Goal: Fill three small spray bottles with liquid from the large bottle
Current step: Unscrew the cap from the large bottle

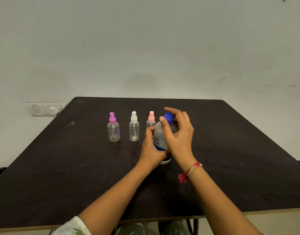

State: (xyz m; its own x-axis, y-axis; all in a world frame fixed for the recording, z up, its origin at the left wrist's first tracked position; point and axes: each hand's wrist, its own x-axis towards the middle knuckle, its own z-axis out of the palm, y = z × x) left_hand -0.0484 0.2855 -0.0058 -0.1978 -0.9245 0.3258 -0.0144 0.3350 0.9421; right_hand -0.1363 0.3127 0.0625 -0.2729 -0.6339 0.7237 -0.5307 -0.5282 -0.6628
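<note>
Gripping the large bottle (160, 138), upright on the bench (61, 167), in the curled left hand (151, 148), pinching its blue cap (168, 117) with the right hand (179, 133), beside clear purple sprayer (113, 131) and white sprayer (134, 131) showing only tubes inside, and pink sprayer (151, 119).

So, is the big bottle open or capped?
Capped: the blue cap sits on the large bottle; the right hand curls round it, the left hand grips the body.

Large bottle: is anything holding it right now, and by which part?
The left hand grips the large bottle around its lower body. The right hand curves over the blue cap, thumb against it; a firm grip cannot be told.
</note>
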